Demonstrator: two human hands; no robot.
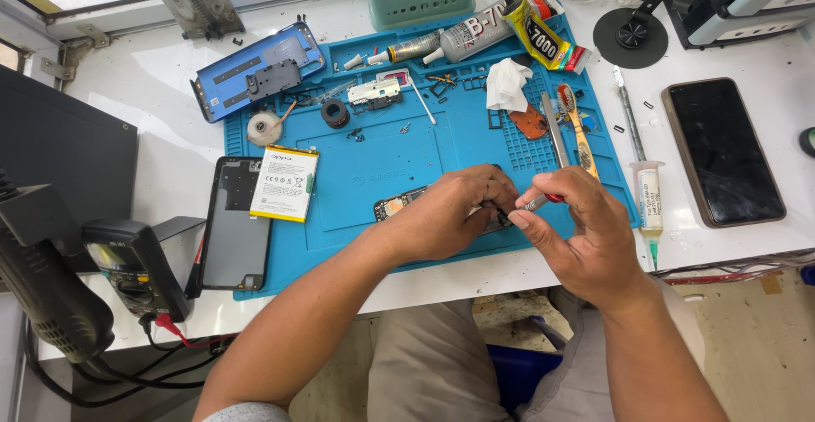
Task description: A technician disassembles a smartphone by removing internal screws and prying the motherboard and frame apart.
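Currently left hand (450, 210) clamps a phone circuit board (396, 207) flat on the blue repair mat (382, 176), centre. Right hand (581, 227), at 3 o'clock of it, pinches a slim tool (536, 203), probably tweezers, tip touching the board. Battery (284, 182) at 9 o'clock.

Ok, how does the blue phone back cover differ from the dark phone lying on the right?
The blue back cover lies tilted at the mat's top left corner, partly on it, inner side up with dark parts on it. The dark phone lies off the mat on the white table, its plain glossy face up. Both lie flat, untouched by either hand.
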